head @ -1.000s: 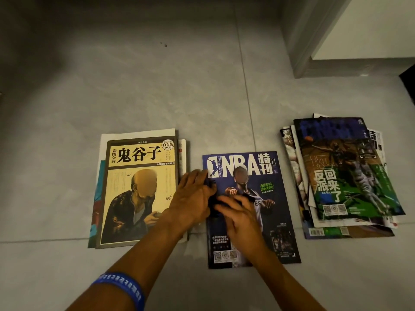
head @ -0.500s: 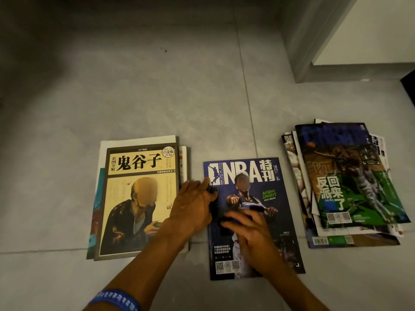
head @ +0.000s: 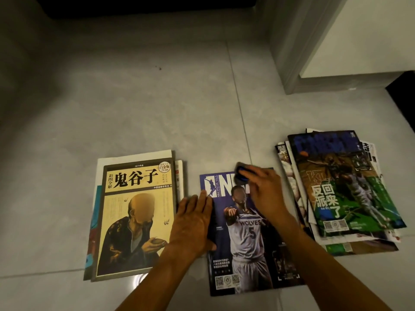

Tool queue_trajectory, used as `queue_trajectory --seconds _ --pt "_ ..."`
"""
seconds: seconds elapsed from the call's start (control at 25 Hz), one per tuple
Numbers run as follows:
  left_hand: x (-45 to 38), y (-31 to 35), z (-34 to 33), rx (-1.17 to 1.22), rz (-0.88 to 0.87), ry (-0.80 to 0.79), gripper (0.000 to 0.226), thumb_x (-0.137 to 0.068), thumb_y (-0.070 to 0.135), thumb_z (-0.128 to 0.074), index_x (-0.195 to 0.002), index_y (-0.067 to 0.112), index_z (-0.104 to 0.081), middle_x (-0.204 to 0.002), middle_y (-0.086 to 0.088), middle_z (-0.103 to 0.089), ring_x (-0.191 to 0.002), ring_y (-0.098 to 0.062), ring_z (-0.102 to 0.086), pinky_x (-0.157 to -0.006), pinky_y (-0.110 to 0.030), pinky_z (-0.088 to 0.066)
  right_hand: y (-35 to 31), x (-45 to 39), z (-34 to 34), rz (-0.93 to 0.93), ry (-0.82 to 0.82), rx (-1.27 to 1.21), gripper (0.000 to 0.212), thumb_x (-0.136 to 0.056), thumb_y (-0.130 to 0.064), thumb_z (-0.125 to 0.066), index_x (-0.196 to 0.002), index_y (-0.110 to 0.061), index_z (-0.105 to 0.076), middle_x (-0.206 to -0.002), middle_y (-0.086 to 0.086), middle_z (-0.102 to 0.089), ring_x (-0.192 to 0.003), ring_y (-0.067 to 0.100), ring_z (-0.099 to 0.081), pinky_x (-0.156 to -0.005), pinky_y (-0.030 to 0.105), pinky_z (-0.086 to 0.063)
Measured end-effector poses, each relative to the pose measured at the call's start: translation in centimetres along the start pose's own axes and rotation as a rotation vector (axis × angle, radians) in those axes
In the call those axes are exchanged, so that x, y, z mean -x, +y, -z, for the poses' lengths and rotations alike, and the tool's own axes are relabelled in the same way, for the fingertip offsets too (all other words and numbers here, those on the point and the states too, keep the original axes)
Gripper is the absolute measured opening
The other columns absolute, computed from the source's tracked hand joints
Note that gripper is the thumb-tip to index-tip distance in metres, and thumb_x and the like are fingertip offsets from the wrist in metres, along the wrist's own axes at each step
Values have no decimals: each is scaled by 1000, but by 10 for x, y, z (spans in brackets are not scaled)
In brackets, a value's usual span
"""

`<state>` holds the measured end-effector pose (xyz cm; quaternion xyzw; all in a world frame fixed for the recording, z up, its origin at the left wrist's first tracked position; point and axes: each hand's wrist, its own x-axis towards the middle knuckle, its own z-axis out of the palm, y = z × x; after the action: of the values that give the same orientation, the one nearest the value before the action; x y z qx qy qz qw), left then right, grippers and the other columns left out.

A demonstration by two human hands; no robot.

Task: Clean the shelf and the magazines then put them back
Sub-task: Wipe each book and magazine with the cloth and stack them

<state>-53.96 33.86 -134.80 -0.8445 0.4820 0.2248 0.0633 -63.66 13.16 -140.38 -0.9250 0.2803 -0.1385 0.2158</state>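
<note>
**Two hands clean a basketball magazine laid on a tiled floor**

Seen from above, two bare forearms reach forward from the bottom edge over a grey tiled floor (head: 134,108). Nearest the viewer lies an NBA magazine (head: 249,239), face up and flat on the tiles, its purple cover showing a player in a white "Wolves" number 5 jersey.

The left hand (head: 193,223) rests flat, palm down, on the magazine's left edge, fingers straight and together, pinning it in place without gripping.

The right hand (head: 265,191) reaches further up to the cover's top right area. Its fingers curl around a small dark cleaning pad with a blue band (head: 241,176), holding it against the magazine's title lettering.

Just left of the magazine, close but apart from it, sits a short stack topped by a yellow-covered Chinese book (head: 137,216) showing a seated bald figure in a dark robe; pale and teal edges of other items stick out beneath it.

To the right, a loosely fanned pile of magazines (head: 341,194) lies on the floor, its top cover green and blue with a basketball scene and white Chinese characters.

Further away, a grey wall corner with a skirting board (head: 296,70) rises at upper right, and a dark edge (head: 146,5) runs along the top.
</note>
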Motion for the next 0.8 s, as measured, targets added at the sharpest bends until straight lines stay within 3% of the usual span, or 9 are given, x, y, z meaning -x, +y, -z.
queue_trajectory --seconds 0.08,0.16,0.32,0.44,0.52,0.6,0.68,0.72,0.8 --pt "0 -1 -1 9 5 0 120 -75 60 -69 -152 16 13 -160 -8 17 -147 -29 14 -111 -39 19 13 10 9 -155 88 -1 51 -84 5 -60 -126 -22 -63 -135 1 -57 -112 32 -49 -95 47 -46" --pt "0 -1 -5 26 21 -7 121 -75 60 -69 -152 17 14 -160 -7 18 -147 -29 15 -111 -38 20 -9 38 0 -180 72 26 52 -81 1 -61 -126 -25 -62 -137 -2 -53 -118 30 -45 -97 47 -45" --pt "-2 0 -5 33 29 -1 118 -77 60 -66 -152 17 15 -160 -8 19 -147 -29 15 -110 -38 21 -54 149 -19 283 -23 13 37 -85 -29 -49 -120 -39 -55 -131 -12 -48 -115 19 -45 -85 47 -55" --pt "-5 -1 -3 34 25 -4 121 -76 61 -68 -151 17 16 -160 -7 19 -147 -29 15 -109 -38 22 -37 163 1 664 -187 182 36 -87 -43 -58 -122 -47 -49 -135 -18 -43 -120 13 -46 -98 41 -44" --pt "-6 -2 -3 27 24 0 123 -74 62 -69 -152 18 15 -160 -7 18 -147 -29 14 -109 -38 22 -10 146 13 534 -139 168 46 -78 -28 -66 -122 -38 -57 -136 -13 -46 -118 17 -46 -93 44 -51" --pt "-4 -2 -3 19 18 -3 123 -74 62 -69 -152 18 15 -160 -6 18 -147 -29 14 -110 -38 21 -1 143 15 141 10 90 39 -80 -21 -57 -117 -27 -66 -131 -6 -55 -113 23 -47 -84 48 -54" --pt "-4 -1 -5 4 14 1 122 -74 64 -67 -152 17 16 -160 -7 18 -147 -29 14 -111 -38 21 -27 163 -5 -88 105 96 39 -80 -25 -53 -116 -23 -66 -127 -1 -57 -110 27 -47 -84 51 -52" --pt "-5 0 -5 -4 10 -4 122 -75 64 -66 -151 17 16 -160 -7 19 -147 -29 14 -111 -39 20 -47 178 -20 -99 103 65 38 -79 -26 -54 -116 -26 -63 -127 -1 -54 -109 27 -46 -87 50 -50" --pt "-6 -1 -7 -8 9 -6 122 -75 65 -65 -151 17 16 -160 -8 19 -147 -29 15 -112 -39 19 -74 204 -36 164 56 31 29 -88 -31 -51 -116 -36 -56 -126 -8 -50 -108 22 -47 -91 39 -43"
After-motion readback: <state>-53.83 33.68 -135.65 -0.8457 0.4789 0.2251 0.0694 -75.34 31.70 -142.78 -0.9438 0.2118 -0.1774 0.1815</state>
